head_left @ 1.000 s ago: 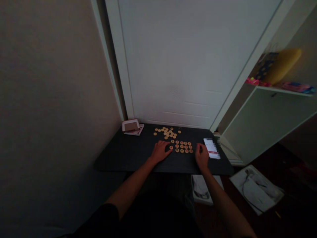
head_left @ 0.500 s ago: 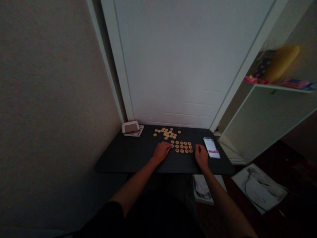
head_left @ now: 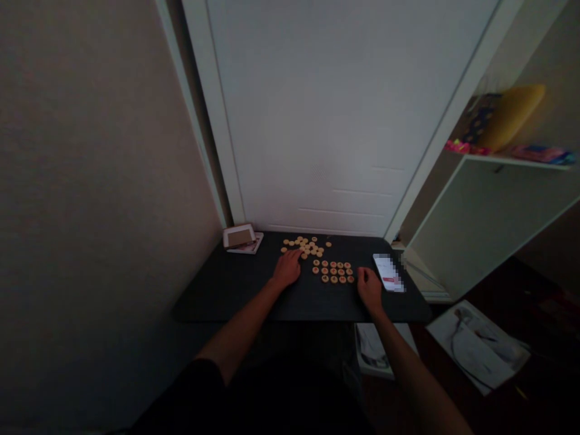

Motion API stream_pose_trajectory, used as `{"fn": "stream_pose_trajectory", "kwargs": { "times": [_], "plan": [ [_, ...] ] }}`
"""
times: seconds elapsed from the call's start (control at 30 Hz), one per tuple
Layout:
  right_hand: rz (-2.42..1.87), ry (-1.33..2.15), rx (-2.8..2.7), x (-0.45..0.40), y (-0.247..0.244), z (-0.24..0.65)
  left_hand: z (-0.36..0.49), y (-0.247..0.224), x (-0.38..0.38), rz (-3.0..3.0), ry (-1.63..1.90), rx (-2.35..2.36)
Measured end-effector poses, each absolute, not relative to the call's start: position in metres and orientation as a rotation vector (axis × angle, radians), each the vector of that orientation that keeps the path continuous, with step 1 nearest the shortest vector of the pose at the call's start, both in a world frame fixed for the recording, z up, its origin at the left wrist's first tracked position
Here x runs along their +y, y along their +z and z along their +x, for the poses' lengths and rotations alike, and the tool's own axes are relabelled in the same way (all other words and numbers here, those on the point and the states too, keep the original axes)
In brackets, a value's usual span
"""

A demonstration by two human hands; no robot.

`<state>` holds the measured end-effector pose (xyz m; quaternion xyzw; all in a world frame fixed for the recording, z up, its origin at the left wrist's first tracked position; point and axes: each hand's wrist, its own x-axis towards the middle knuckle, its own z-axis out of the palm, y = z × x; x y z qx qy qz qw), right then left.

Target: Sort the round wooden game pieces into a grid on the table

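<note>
On the dark table lies a loose pile of round pale wooden pieces. My left hand reaches to the pile's near left side, fingers stretched out at its edge. Nearer me, several marked round pieces lie face up in neat rows, the front row without one at its left end. My right hand rests on the table just right of these rows, its fingers curled closed; whatever it may hold is hidden.
A lit phone lies right of my right hand. An open box sits at the table's back left. Behind stands a white door. A shelf with a yellow object is at the right.
My left hand has left the left end of the middle row and moved back and left to the loose pile. A piece stays in that row's left place. My right hand has hardly moved.
</note>
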<state>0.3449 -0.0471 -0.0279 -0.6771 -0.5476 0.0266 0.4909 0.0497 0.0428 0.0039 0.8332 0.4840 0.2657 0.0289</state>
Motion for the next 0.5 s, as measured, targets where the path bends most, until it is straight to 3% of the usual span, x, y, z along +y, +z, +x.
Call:
{"fn": "stream_pose_trajectory", "kwargs": {
  "times": [0.3, 0.5],
  "plan": [
    [-1.597, 0.067, -1.331, -0.049, -0.028, 0.344, 0.039, -0.004, 0.063, 2.44, 0.624, 1.801],
    [-1.606, 0.072, -1.319, -0.051, -0.023, 0.343, 0.009, -0.012, 0.035, 2.63, 0.645, 1.582]
  ]
}}
